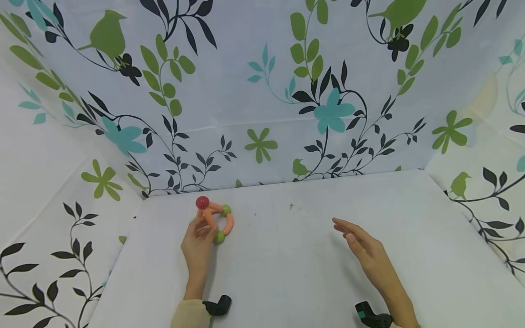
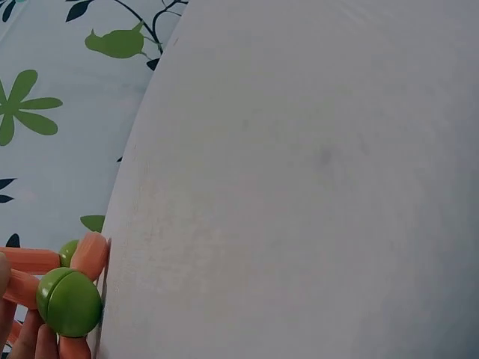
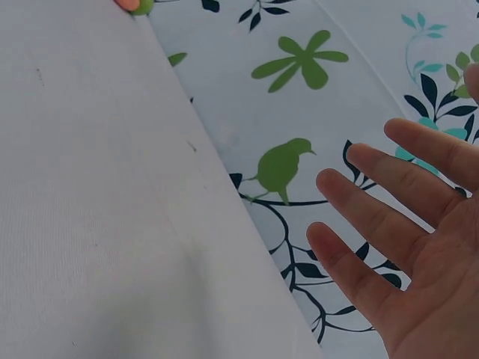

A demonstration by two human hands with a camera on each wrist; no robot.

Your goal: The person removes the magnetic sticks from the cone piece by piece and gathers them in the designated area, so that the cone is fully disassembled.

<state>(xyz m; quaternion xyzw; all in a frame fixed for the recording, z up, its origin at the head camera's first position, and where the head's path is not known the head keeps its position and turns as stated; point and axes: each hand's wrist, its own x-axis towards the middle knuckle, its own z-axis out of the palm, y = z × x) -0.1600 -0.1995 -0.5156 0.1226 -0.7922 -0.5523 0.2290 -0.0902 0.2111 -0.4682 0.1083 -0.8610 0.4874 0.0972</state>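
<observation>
Leafy fabric [image 1: 229,105] backs the table [image 1: 279,255], near whose far-left corner the left hand [image 1: 198,244] pinches an orange toy [image 1: 229,222], seemingly steadying it, the right hand [image 1: 367,253] empty, fingers slightly apart.

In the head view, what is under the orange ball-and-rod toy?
White tabletop shows through the opening in the ball-and-rod toy and around it. Whatever lies directly beneath its solid parts or the left hand is covered.
</observation>
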